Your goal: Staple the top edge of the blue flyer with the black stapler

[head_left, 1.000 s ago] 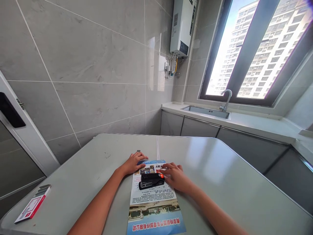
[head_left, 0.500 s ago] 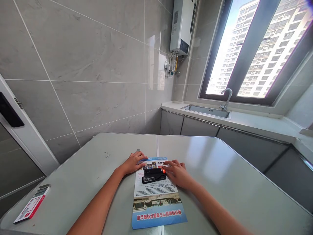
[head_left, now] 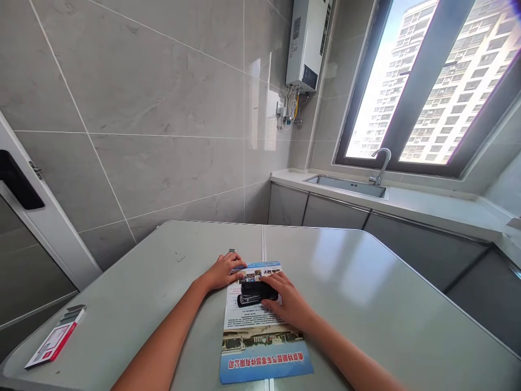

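Observation:
A printed flyer (head_left: 260,342) with a blue bottom band lies on the grey table (head_left: 366,304) in front of me. A black stapler (head_left: 252,294) rests across the flyer's upper part. My left hand (head_left: 222,271) lies flat on the flyer's top left corner, fingers stretched out. My right hand (head_left: 287,301) covers the stapler's right end, with its fingers curled over the top of it.
A red and white small box (head_left: 55,339) lies near the table's left front edge. Behind the table stand a tiled wall, a counter with a sink (head_left: 345,185) and tap under the window, and a wall-mounted water heater (head_left: 307,43). A white door is at left.
The flyer and stapler have slid slightly away from me and to the right. My right hand has moved from beside the stapler's right end onto it, hiding its orange tip.

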`<control>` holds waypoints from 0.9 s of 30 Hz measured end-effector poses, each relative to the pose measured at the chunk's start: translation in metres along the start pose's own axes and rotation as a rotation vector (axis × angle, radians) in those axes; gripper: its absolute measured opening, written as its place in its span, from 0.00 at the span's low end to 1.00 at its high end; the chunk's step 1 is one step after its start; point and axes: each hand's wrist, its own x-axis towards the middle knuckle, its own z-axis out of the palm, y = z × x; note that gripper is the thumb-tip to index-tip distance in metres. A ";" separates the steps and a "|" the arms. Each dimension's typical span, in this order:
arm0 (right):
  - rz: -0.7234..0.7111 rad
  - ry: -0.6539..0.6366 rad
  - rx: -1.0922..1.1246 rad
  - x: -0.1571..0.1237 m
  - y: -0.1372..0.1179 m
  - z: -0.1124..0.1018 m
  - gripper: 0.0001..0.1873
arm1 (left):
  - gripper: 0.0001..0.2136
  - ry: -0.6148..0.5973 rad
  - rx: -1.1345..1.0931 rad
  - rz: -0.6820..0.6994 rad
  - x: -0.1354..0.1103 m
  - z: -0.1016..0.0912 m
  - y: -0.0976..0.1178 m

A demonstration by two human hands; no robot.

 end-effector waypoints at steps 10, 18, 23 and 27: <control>0.049 0.144 0.055 0.003 0.012 0.009 0.16 | 0.16 -0.014 0.001 -0.015 0.001 -0.002 0.002; 0.085 0.178 0.102 0.005 0.017 0.015 0.16 | 0.16 -0.016 0.009 -0.008 0.001 -0.001 0.000; 0.080 0.231 0.072 0.006 0.020 0.017 0.16 | 0.15 -0.014 0.012 -0.009 0.002 0.000 -0.001; 0.060 0.218 0.040 0.008 0.024 0.016 0.16 | 0.15 -0.008 0.009 0.001 0.002 0.001 -0.002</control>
